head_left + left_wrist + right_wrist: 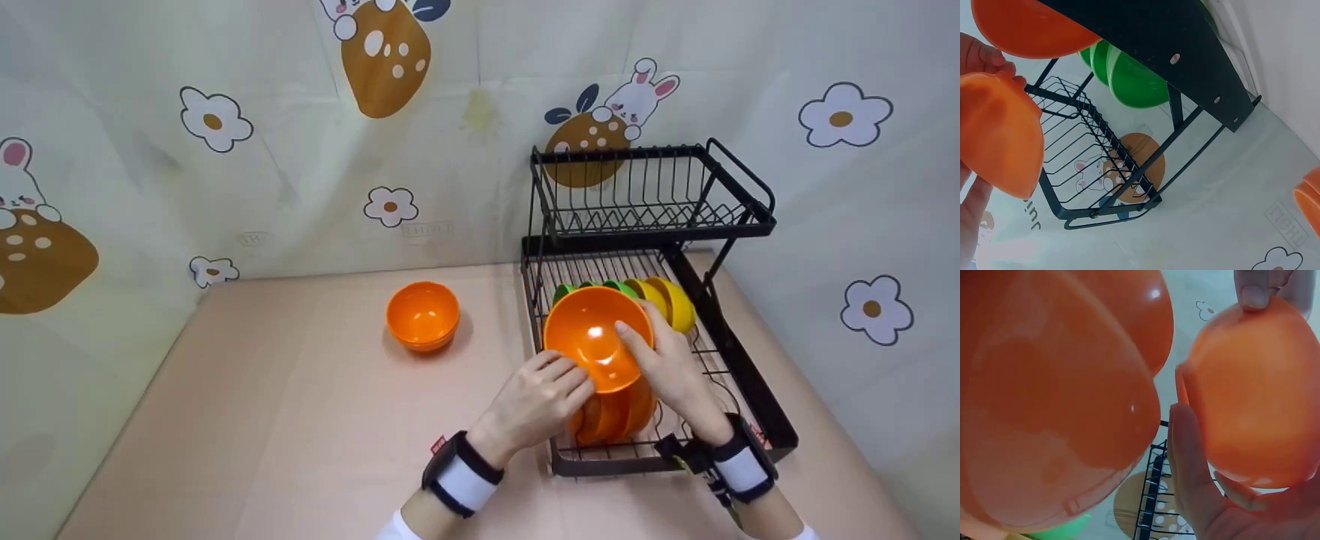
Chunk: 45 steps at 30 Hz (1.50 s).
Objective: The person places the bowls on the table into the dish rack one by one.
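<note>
Above the front of the black dish rack, both hands hold an orange bowl [589, 334], its inside tilted toward the head camera. My left hand [541, 394] grips the near-left rim with curled fingers. On the right side, my right hand [667, 364] pinches the rim, thumb inside and fingers behind. The right wrist view shows the bowl's outer side [1258, 394] between both hands. Just below it, several orange bowls [615, 416] stand on edge in the rack, partly hidden by the held bowl. Green bowls [564, 291] and yellow bowls [679, 306] stand in a row behind.
The two-tier black rack [615, 469] stands on the right of the table, its upper basket [652, 232] at the back. Left of it, nested orange bowls [422, 315] sit on the pale tabletop [300, 405]. A patterned curtain [285, 187] hangs behind.
</note>
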Tool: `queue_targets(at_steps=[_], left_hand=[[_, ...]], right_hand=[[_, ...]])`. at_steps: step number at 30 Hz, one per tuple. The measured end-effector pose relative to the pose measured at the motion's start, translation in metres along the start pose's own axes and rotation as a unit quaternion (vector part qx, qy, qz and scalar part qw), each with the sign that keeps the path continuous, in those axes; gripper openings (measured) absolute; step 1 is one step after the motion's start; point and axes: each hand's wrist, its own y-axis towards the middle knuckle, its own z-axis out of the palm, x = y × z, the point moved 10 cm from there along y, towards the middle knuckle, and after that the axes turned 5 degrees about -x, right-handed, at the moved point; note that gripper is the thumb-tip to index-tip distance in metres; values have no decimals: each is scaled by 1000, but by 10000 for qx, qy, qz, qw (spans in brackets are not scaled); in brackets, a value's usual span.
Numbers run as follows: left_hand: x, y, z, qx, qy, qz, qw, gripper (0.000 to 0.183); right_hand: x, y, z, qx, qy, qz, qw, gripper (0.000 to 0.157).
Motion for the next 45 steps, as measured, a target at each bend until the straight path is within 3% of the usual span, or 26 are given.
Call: queue_targets(at_steps=[5, 7, 14, 17, 20, 24, 28, 31, 39, 45], left_hand=[[0, 3, 0, -4, -189, -231, 9996, 8], [1, 4, -1, -56, -233, -311, 9992, 12], [12, 2, -5, -233, -545, -856, 9946, 23], [19, -4, 4, 206, -589, -1271, 9899, 28], [26, -13, 18, 988, -514, -1750, 9782, 29], [31, -28, 35, 2050, -483, -2319, 9497, 31], [31, -40, 45, 2818, -490, -2526, 9243, 34], [28, -43, 49, 3090, -544, -2525, 9153, 34], [27, -47, 55, 3373, -522, -2546, 9048, 36], [27, -47, 56, 3403, -621, -2538, 9033, 33]], right_hand=[[-44, 9, -4, -371, -76, -416, 9984, 41], [-48, 11, -6, -477, -141, -520, 9974, 40], [3, 3, -22, -389, -619, -106, 9973, 42], [9, 3, -31, -293, -1036, 62, 9942, 41], [6, 6, -40, -206, -1416, 135, 9896, 39], [2, 8, -54, -175, -1875, 223, 9819, 40], [-6, 7, -64, -16, -2229, 478, 9737, 43], [-12, 6, -69, 67, -2432, 670, 9676, 46], [-20, 4, -66, 387, -3184, 747, 9442, 52], [-25, 1, -53, 777, -3697, 704, 9232, 51]])
